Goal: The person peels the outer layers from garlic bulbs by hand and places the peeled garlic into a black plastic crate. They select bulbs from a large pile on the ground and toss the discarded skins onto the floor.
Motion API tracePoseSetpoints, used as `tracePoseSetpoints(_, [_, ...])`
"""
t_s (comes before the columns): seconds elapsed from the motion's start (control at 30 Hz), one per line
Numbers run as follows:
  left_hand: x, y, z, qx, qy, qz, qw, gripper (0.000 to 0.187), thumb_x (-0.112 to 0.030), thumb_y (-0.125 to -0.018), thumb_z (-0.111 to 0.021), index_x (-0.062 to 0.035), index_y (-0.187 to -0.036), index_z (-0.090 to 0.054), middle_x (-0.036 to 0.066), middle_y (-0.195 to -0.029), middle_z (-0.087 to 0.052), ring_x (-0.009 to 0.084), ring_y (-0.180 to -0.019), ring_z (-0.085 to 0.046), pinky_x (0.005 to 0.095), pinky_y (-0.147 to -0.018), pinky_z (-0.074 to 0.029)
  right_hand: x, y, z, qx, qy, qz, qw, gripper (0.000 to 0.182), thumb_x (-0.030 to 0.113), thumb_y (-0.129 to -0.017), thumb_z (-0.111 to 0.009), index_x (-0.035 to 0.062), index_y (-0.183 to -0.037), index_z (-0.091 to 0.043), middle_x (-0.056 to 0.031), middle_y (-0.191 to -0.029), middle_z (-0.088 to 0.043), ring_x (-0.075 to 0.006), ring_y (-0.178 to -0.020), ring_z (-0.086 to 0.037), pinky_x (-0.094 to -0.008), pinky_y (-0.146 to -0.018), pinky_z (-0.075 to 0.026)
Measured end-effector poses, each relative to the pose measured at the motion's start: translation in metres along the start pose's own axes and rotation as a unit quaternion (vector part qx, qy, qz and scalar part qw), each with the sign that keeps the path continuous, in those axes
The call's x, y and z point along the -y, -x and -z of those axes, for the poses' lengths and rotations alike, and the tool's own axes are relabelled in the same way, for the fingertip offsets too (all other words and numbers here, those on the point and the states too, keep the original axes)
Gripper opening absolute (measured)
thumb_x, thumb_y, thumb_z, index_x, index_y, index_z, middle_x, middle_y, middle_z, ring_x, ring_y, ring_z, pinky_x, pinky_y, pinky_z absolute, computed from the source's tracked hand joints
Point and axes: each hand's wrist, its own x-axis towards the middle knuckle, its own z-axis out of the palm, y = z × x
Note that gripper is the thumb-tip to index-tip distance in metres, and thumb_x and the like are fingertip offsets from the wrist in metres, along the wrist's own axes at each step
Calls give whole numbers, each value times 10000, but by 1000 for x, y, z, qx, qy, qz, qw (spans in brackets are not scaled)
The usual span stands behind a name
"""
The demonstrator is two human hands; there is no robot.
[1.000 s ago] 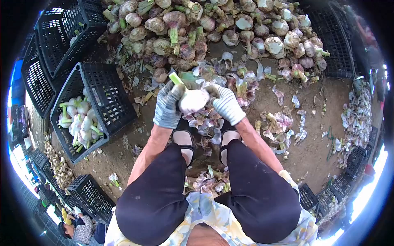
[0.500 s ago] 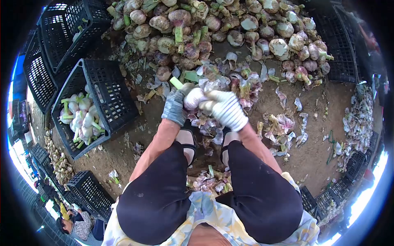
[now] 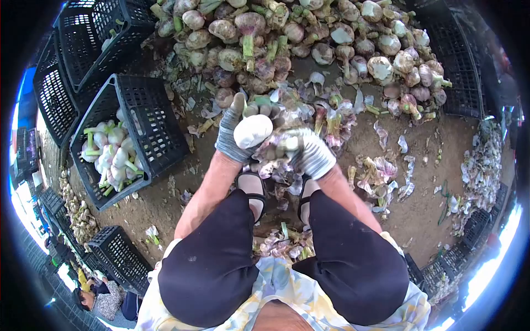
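A white garlic bulb rests in my left hand, which wears a grey-striped glove; the thumb and fingers curl around its sides. Just to the right, my right hand, in a striped glove, is closed with its fingers curled and partly blurred by motion. Purple-white peeled skins show beside its fingertips, but whether it grips any of them I cannot make out. Under both hands, loose garlic skins litter the ground between my feet and the heap of unpeeled garlic.
A black crate at left holds cleaned white garlic. More black crates stand behind it, and another crate is at lower left. Skins pile up at far right. A person sits at lower left.
My right hand has come away from the bulb, down and to the right. The bulb has turned in my left hand and now shows a smooth white side; its green stem no longer shows.
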Motion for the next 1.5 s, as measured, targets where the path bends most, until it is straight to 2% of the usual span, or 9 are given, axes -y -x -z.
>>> tracePoseSetpoints(0.17, [-10, 5, -10, -122, -45, -73, 989, 380, -423, -854, -526, -52, -849, -612, 180, -888, -632, 359, -865, -610, 516, -795, -495, -8, 2, -9, -108, 769, 47, 629, 305, 246, -798, -545, 30, -1011, -575, -161, -1024, -569, -304, -924, -540, -414, -762, -423])
tracePoseSetpoints(0.37, [-92, 98, -91, -125, -579, -397, 702, 280, -260, -860, -548, 15, -881, -597, 174, -892, -630, 245, -780, -616, 332, -672, -546, -53, -68, 1, 59, 879, 286, 376, 163, 168, -738, -520, 88, -846, -612, -142, -1016, -549, -317, -1086, -472, -560, -857, -366])
tracePoseSetpoints(0.67, [-99, 124, -133, -355, -780, -505, 101, 165, -126, -844, -558, 19, -903, -608, 140, -908, -621, 219, -836, -586, 309, -760, -499, 23, 1, 108, -324, 819, 80, 467, 482, 303, -654, -671, 99, -1073, -548, -154, -1169, -462, -368, -1147, -372, -501, -917, -341])
tracePoseSetpoints(0.9, [-35, 69, -92, -268, -769, -375, 443, 119, -59, -840, -553, 7, -928, -598, 73, -1008, -577, 147, -912, -520, 272, -832, -414, -109, 186, 147, -559, 667, -97, 484, 537, 320, -669, -666, 73, -1123, -524, -179, -1220, -445, -402, -1122, -399, -524, -878, -369])
tracePoseSetpoints(1.07, [-28, 65, -81, -287, -744, -271, 539, 111, -84, -845, -560, -8, -915, -604, 22, -904, -577, 92, -787, -491, 238, -723, -419, -94, 232, 108, -243, 731, -269, 578, 481, 376, -759, -577, 27, -1086, -528, -234, -1057, -548, -390, -998, -528, -457, -904, -408])
tracePoseSetpoints(1.27, [-7, 94, -58, -321, -785, -66, 525, 167, -158, -854, -558, -7, -784, -576, 35, -654, -536, 117, -622, -465, 292, -597, -405, 50, 161, 144, -621, 480, 229, 576, 278, 199, -855, -559, -8, -1040, -567, -130, -893, -616, -198, -744, -557, -328, -713, -446])
tracePoseSetpoints(1.37, [-3, 166, 54, -268, -887, 124, 355, 135, -127, -830, -553, -22, -745, -551, 81, -635, -545, 183, -572, -484, 305, -561, -414, -2, 164, 155, -518, 515, 51, 681, 199, 160, -847, -544, -5, -941, -603, -136, -793, -644, -277, -737, -607, -352, -686, -481])
tracePoseSetpoints(1.43, [27, 160, 81, -260, -875, 226, 339, 129, -126, -825, -556, -24, -745, -552, 80, -636, -545, 182, -571, -486, 305, -558, -414, -79, 173, 158, -133, 863, -204, 443, 245, 204, -863, -482, 32, -955, -629, -106, -794, -663, -314, -735, -630, -410, -679, -499])
tracePoseSetpoints(1.5, [59, 137, 102, -250, -858, 278, 351, 123, -124, -819, -559, -26, -746, -554, 79, -638, -545, 182, -569, -488, 305, -555, -414, -183, 167, 163, -166, 602, -385, 680, 324, 254, -876, -414, 74, -1066, -605, -120, -1006, -635, -311, -945, -596, -421, -845, -452])
